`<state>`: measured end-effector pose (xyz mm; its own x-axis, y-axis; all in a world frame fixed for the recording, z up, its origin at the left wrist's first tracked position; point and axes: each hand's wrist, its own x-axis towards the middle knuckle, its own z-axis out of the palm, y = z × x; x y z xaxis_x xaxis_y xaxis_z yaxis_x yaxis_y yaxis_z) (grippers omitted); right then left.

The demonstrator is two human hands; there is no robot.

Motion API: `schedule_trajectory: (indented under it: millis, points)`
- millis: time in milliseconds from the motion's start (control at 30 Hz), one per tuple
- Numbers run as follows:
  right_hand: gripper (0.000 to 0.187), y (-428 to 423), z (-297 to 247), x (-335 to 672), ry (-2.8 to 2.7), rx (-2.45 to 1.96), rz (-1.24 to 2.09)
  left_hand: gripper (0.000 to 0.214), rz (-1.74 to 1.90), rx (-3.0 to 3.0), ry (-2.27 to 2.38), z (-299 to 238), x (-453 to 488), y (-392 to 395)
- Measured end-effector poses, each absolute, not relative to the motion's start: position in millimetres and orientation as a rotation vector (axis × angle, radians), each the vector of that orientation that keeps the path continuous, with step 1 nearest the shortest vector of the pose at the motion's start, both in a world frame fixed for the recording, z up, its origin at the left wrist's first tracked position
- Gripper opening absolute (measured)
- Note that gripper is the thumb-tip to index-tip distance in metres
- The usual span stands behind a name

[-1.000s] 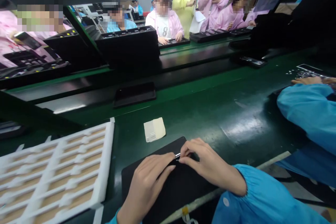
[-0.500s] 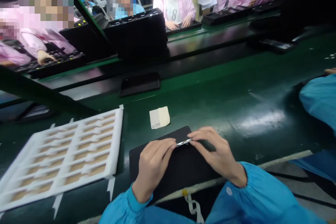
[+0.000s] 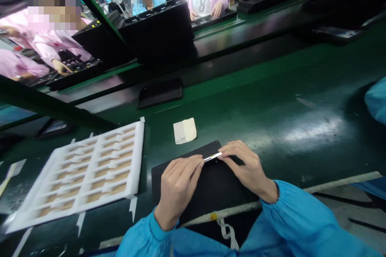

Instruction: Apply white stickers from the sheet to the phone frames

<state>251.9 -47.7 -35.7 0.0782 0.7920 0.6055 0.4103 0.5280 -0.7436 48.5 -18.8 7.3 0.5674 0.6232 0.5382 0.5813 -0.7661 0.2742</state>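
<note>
A slim, pale, flat piece (image 3: 212, 156), seen edge-on, spans the gap between my two hands just above a black mat (image 3: 208, 192). Its exact kind does not show. My left hand (image 3: 181, 184) pinches its left end between thumb and fingers. At the other end, the fingertips of my right hand (image 3: 244, 164) grip it the same way. A small yellowish spot shows on its edge near the right fingers. Beyond the mat lies a cream label sheet (image 3: 189, 129) with a printed barcode.
A white slotted foam tray (image 3: 141, 156) is taped down at the left. A shallow black tray (image 3: 160, 93) lies further back. Tall black boxes (image 3: 159, 32) and co-workers in pink sit across the bench. A blue sleeve (image 3: 376, 100) intrudes at the right edge.
The pale piece has been turned slightly, now showing a cleaner white edge. Both hands keep their pinch on it. The camera view has shifted a little; the blue sleeve at right shows less.
</note>
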Motion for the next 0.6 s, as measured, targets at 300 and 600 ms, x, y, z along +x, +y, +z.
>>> schedule_trajectory:
  millis: [300, 600]
  points:
    - [0.034, -47.3, -40.7, 252.3, -1.784, -1.054, 0.204, 0.012, 0.924, 2.603, 1.034, 5.4, 53.3, -14.4]
    - [0.039, -50.5, -37.5, 252.0, -1.828, -1.067, 0.160, 0.029, 0.954, 2.743, 0.908, -2.7, 31.7, -17.0]
